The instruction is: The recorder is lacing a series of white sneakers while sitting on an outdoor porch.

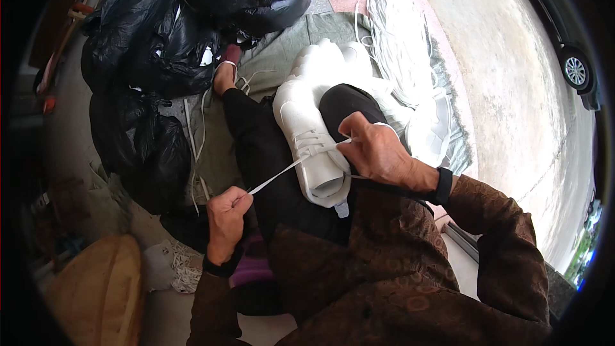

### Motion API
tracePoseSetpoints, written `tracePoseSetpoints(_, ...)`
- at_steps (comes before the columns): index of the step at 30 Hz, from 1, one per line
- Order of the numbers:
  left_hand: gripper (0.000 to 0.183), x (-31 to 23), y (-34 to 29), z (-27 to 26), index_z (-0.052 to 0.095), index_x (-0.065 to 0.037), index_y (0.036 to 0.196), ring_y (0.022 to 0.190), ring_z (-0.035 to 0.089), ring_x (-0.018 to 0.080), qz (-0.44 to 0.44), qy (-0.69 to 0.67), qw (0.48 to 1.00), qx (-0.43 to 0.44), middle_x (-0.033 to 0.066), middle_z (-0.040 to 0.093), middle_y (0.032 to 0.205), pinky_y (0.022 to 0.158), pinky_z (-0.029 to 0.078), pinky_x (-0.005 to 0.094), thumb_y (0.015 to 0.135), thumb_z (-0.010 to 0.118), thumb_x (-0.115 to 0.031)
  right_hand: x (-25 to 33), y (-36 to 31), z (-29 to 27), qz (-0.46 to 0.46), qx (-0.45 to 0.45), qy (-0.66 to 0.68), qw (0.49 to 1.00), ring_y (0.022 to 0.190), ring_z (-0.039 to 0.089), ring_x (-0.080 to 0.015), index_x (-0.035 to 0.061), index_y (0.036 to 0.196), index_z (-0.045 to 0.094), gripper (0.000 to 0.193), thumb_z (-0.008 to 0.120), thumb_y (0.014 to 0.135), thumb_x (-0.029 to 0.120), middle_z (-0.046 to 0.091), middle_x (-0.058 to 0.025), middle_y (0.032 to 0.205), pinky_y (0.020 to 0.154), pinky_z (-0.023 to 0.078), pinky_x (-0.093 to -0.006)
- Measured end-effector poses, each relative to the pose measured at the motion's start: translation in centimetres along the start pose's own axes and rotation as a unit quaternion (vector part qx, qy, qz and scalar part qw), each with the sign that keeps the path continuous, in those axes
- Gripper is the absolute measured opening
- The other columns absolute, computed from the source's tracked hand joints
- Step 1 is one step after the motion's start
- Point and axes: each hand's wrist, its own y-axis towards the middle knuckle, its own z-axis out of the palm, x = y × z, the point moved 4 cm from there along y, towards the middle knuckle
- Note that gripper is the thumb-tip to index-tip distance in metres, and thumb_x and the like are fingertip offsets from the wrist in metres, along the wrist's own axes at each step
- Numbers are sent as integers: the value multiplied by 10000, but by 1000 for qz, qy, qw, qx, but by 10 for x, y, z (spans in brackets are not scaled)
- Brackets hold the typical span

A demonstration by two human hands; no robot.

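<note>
A white sneaker (296, 115) lies on my lap between my thighs, its toe pointing away from me and its heel opening toward me. White lacing crosses its upper in a few rows. My left hand (225, 221) is closed in a pinch on a white shoelace (277, 172), off to the left of the shoe. That lace runs taut from there to the shoe's lacing and on toward my right hand (377, 150). The right hand, just right of the sneaker, is closed on the lace too, with a strand looping behind its knuckles. Its fingertips are partly hidden.
More white shoes (320, 57) are piled beyond my right knee. Beside them lies a big bundle of white laces (397, 38) on a grey-green cloth (269, 67). Black plastic bags (138, 45) crowd the left. A wooden round-edged object (102, 288) stands at lower left.
</note>
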Motion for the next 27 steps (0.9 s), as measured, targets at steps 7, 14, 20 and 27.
tracePoseSetpoints(7,552,-83,11,60,566,-16,1217,1094,539,385,262,105,957,-59,192,573,1154,934,452,440,738,791,-174,-10,20,30,-43,42,-46,997,695,669,-396,-2,879,596,234,720,812,185,662,-196,722,618,511,-473)
tracePoseSetpoints(14,320,-78,36,85,669,-34,1030,911,626,294,196,10,980,11,143,594,988,801,508,366,720,744,-61,-7,53,-11,-412,15,-259,874,681,593,-267,80,831,553,125,616,748,150,519,-73,735,577,509,-379)
tracePoseSetpoints(20,154,-24,8,27,694,-1,902,579,539,73,-5,-112,989,92,-2,551,577,544,415,256,806,736,-114,-12,11,-4,-112,40,-233,965,742,648,-318,30,1125,496,313,643,859,106,619,-160,842,602,501,-427)
tracePoseSetpoints(27,142,13,-10,-129,513,-15,957,778,434,172,-115,-663,658,-339,74,442,836,685,402,336,1027,521,-139,-26,-2,21,-71,-99,31,992,723,629,-370,-32,919,554,30,556,892,-19,614,-185,781,648,496,-414)
